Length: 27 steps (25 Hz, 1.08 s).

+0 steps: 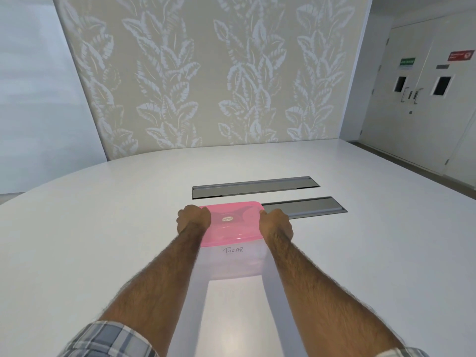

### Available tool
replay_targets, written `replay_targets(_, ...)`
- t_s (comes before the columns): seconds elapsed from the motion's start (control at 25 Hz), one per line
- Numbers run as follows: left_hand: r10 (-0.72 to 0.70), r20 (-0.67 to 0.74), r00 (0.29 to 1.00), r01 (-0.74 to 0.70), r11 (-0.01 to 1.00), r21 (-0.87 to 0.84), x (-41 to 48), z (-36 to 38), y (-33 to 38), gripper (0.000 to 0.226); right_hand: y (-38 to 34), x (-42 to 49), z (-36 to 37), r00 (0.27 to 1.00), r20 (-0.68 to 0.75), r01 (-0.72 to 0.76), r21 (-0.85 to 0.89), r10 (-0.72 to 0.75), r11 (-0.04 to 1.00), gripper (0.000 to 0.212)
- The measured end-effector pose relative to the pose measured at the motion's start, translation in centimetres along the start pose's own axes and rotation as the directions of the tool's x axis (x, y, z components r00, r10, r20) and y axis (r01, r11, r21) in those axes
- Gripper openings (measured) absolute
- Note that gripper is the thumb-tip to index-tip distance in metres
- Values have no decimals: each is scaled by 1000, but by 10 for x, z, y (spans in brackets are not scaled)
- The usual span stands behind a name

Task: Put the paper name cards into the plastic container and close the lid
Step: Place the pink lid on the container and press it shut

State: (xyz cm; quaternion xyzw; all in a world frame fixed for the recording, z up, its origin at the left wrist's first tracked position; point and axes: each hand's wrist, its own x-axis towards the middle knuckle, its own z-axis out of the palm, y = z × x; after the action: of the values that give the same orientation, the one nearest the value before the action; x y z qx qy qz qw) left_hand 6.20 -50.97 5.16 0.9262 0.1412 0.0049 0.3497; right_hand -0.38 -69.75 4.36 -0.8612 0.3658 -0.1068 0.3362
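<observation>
On my feed I see short plaid sleeves in grey, blue-grey and white: the left sleeve (110, 341) broadly, the right sleeve (404, 353) only at its hem. Bare, hairy forearms (164, 274) run to the left hand (193, 219) and right hand (277, 224).

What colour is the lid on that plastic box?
Translucent pink. The lid shows best in the head view.

Translucent pink plastic lid (231, 222), glossy.

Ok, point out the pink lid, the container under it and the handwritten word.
pink lid (231, 228), head view, centre of its top.
container (231, 265), head view, near wall below the lid.
handwritten word (233, 250), head view, middle of the letters.
</observation>
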Motion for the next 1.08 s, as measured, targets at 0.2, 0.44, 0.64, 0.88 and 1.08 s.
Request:
replay_targets(0.2,34,57,998,-31,997,-65,8,-11,1,30,-3,-10,3,994,-97,45,-39,-48,998,42)
replay_targets(0.44,38,36,999,-34,994,-106,8,-15,-1,16,-6,-15,3,987,-126,97,-53,-103,994,43)
replay_targets(0.64,54,-3,999,-54,996,-71,7,-14,0,13,-6,-15,0,983,-141,114,-57,-121,992,44)
replay_targets(0.88,81,-48,996,-84,995,-56,9,-16,1,8,-3,-9,-1,991,-112,75,-20,-77,997,43)
replay_targets(1.08,91,-47,995,-93,995,-43,-3,-3,-4,40,6,-12,7,992,-116,34,-42,-39,999,45)
